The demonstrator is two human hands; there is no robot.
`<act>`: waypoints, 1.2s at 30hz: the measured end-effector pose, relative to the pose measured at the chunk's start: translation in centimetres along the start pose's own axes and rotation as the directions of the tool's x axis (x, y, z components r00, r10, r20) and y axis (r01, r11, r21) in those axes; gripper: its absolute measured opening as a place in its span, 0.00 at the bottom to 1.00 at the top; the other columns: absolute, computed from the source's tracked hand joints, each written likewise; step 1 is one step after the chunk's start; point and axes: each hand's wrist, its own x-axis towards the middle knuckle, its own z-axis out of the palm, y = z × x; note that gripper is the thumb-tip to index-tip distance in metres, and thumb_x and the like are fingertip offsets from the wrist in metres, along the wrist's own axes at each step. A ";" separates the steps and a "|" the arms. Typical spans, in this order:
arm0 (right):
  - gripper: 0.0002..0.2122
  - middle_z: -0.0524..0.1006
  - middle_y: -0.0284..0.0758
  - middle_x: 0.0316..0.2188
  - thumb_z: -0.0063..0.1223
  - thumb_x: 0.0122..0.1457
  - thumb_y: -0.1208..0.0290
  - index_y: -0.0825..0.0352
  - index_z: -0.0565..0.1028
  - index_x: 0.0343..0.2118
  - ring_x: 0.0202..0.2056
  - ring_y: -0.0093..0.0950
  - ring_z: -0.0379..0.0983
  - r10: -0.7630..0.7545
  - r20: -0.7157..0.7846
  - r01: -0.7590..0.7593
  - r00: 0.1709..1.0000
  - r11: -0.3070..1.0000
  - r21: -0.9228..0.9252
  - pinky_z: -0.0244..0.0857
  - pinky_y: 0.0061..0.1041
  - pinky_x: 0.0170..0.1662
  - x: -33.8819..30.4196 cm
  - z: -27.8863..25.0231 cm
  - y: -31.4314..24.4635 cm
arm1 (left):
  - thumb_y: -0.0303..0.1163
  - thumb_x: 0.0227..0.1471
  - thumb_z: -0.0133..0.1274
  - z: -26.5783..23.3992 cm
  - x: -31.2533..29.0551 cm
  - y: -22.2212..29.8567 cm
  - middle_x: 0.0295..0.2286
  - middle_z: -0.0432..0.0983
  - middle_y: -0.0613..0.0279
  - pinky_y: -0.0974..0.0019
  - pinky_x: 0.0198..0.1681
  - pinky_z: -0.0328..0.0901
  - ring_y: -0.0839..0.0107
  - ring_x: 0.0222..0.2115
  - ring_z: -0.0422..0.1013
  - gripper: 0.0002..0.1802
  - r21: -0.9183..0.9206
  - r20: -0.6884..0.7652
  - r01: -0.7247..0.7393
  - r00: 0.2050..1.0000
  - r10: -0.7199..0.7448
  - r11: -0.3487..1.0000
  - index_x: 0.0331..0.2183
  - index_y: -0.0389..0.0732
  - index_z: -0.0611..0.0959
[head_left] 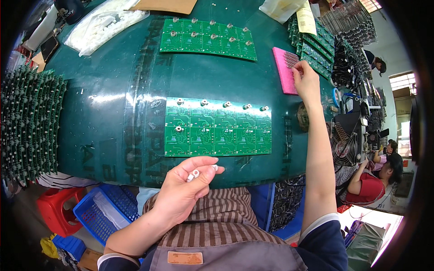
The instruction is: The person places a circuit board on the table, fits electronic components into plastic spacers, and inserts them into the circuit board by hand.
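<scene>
Left hand (181,192) pinching small white parts (194,174); right hand (307,81) reaching to pink foam pad (284,72), grip not clear. Near green board (217,128): top row fitted, lower row mostly empty.

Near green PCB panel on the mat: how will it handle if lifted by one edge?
The green circuit board panel lies flat and looks thin and wide, so it probably sags slightly rather than flopping. It seems light. The small white components standing along its far edge look loosely seated and may tip or fall out if it tilts.
</scene>
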 end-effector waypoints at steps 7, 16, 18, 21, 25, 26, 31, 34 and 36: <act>0.03 0.76 0.36 0.33 0.52 0.54 0.81 0.71 0.72 0.31 0.37 0.21 0.71 -0.022 0.175 -0.126 0.984 0.607 0.784 0.65 0.21 0.43 -9.3 -1.8 -13.3 | 0.27 0.54 0.52 0.1 1.0 0.0 0.35 0.74 0.57 0.80 0.23 0.54 0.85 0.21 0.57 0.11 -0.051 -0.019 -0.026 1.000 0.025 0.998 0.40 0.36 0.77; 0.06 0.76 0.41 0.33 0.53 0.51 0.87 0.75 0.72 0.32 0.38 0.26 0.74 -0.157 0.331 -0.268 0.931 0.322 0.908 0.68 0.23 0.43 -16.4 -2.4 -17.4 | 0.27 0.52 0.55 0.4 1.1 -0.5 0.30 0.74 0.67 0.80 0.22 0.53 0.86 0.21 0.58 0.12 -0.155 0.035 -0.008 0.999 0.014 0.988 0.40 0.36 0.78; 0.05 0.76 0.41 0.33 0.55 0.50 0.87 0.74 0.74 0.31 0.38 0.27 0.74 -0.097 0.365 -0.331 0.926 0.260 0.907 0.68 0.23 0.43 -16.5 -2.3 -17.5 | 0.27 0.51 0.56 0.5 1.0 -0.4 0.29 0.73 0.69 0.80 0.22 0.53 0.86 0.22 0.59 0.13 -0.132 0.027 0.002 1.000 0.001 0.991 0.41 0.37 0.78; 0.05 0.76 0.41 0.33 0.56 0.49 0.86 0.72 0.75 0.30 0.38 0.27 0.74 -0.185 0.376 -0.273 0.908 0.420 0.866 0.68 0.23 0.43 -16.2 -2.5 -17.2 | 0.26 0.51 0.56 0.2 0.9 -0.5 0.28 0.73 0.70 0.81 0.21 0.53 0.87 0.22 0.59 0.13 -0.108 0.021 -0.010 1.000 0.013 0.994 0.41 0.36 0.78; 0.05 0.77 0.40 0.33 0.57 0.48 0.86 0.72 0.76 0.29 0.37 0.26 0.74 -0.203 0.396 -0.273 0.896 0.450 0.850 0.68 0.23 0.42 -15.7 -2.2 -17.3 | 0.26 0.50 0.57 0.3 0.7 0.0 0.29 0.74 0.68 0.81 0.21 0.53 0.87 0.22 0.59 0.15 -0.089 -0.018 0.037 0.999 -0.038 0.995 0.42 0.35 0.76; 0.05 0.77 0.39 0.32 0.57 0.48 0.85 0.72 0.76 0.29 0.37 0.26 0.74 -0.209 0.410 -0.284 0.888 0.450 0.847 0.68 0.23 0.42 -15.5 -2.1 -17.3 | 0.27 0.52 0.55 0.2 0.7 0.0 0.31 0.74 0.66 0.81 0.22 0.54 0.87 0.22 0.60 0.16 -0.077 -0.018 0.015 1.000 -0.017 0.997 0.43 0.35 0.75; 0.04 0.78 0.34 0.24 0.60 0.45 0.79 0.68 0.77 0.26 0.29 0.28 0.76 -0.185 0.215 0.005 0.959 0.769 0.639 0.67 0.22 0.33 -12.4 -0.3 -18.0 | 0.34 0.61 0.41 0.2 0.4 -0.1 0.39 0.73 0.53 0.76 0.30 0.61 0.84 0.26 0.62 0.16 -0.150 -0.098 0.019 0.995 -0.034 0.988 0.46 0.34 0.70; 0.03 0.78 0.37 0.24 0.58 0.47 0.78 0.69 0.76 0.26 0.28 0.29 0.76 -0.274 0.255 0.084 0.927 0.816 0.572 0.68 0.24 0.31 -10.9 0.2 -18.3 | 0.34 0.60 0.42 0.0 0.0 -0.3 0.39 0.72 0.50 0.75 0.28 0.63 0.81 0.25 0.64 0.18 -0.230 -0.098 0.003 0.995 -0.027 0.973 0.47 0.33 0.68; 0.03 0.78 0.37 0.25 0.58 0.48 0.78 0.69 0.76 0.26 0.28 0.29 0.76 -0.292 0.276 0.089 0.916 0.817 0.570 0.68 0.25 0.31 -10.6 0.7 -18.2 | 0.34 0.61 0.41 -0.3 -0.1 -0.2 0.40 0.72 0.49 0.75 0.28 0.63 0.81 0.25 0.64 0.18 -0.209 -0.092 0.003 0.995 -0.023 0.978 0.47 0.33 0.68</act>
